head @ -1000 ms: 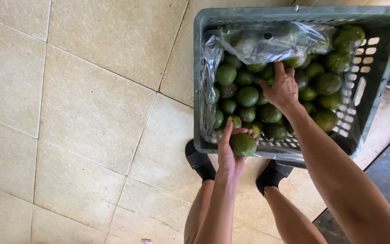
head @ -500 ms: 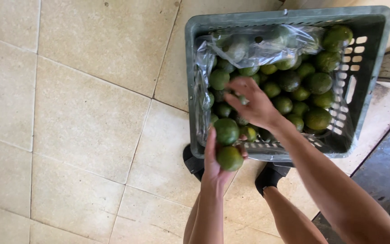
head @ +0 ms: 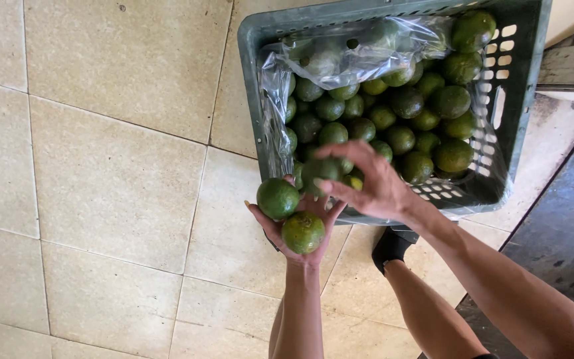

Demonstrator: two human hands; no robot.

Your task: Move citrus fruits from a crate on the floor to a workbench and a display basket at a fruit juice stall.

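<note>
Bare tiled floor [head: 101, 166] spreads left of crate rim [head: 250, 80]; left hand [head: 297, 229] cups 2 fruits [head: 278, 198], right hand's [head: 367, 183] grip holds 1.

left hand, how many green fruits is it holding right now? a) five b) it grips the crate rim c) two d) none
c: the left hand lies palm up with two green fruits on it, while the right hand brings a third fruit over from the crate.
</note>
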